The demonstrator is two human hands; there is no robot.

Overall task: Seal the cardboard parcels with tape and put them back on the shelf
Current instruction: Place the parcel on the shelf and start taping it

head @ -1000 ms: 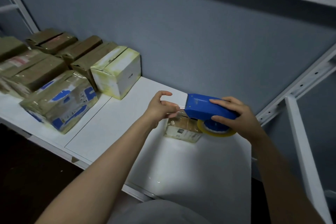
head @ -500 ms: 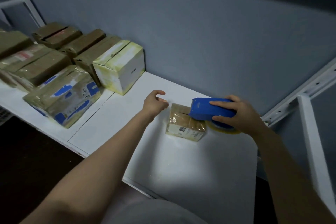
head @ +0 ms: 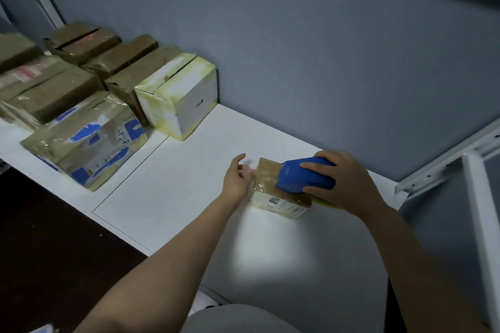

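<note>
Brown taped parcels [head: 54,94] ran off the shelf's [head: 189,184] left edge. My left hand [head: 238,178], fingers loosely spread and blurred, hovered at the small parcel's [head: 278,201] end; contact unclear. My right hand [head: 346,184] gripped the blue dispenser [head: 295,174] atop it, hiding most of the tape roll [head: 323,201].

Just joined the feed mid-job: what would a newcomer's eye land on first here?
The blue plastic tape dispenser, gripped by the right hand, rests on the small brown cardboard parcel at centre-right of the white shelf, while the left hand touches the parcel's left edge. Back left sits a cluster of tape-wrapped parcels, the white box with yellowed tape nearest.
</note>
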